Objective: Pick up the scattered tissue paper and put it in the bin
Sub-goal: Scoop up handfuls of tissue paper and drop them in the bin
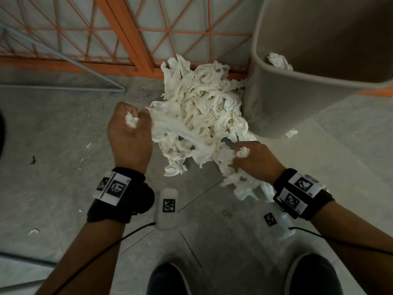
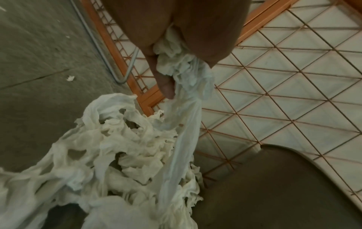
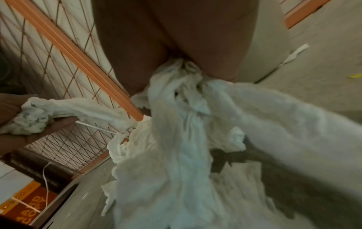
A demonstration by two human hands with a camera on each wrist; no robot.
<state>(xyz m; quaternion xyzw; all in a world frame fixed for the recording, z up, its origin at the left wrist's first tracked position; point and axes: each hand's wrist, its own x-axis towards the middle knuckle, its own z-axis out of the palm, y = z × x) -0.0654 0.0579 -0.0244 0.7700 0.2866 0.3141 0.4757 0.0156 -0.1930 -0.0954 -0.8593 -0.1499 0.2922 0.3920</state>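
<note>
Crumpled white tissue paper (image 1: pixel 197 116) heaped on grey floor against tall beige plastic bin (image 1: pixel 276 99). Left hand (image 1: pixel 129 133) clenched round one stretched strand at heap's far side from bin. Right hand (image 1: pixel 253 160) gripping another wad beside bin's base.

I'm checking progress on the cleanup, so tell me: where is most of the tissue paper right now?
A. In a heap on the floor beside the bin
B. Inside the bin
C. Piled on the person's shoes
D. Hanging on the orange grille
A: the tissue paper lies heaped on the floor against the bin, with both hands, left hand and right hand, gripping parts of it; only one small wad shows inside the bin.
</note>
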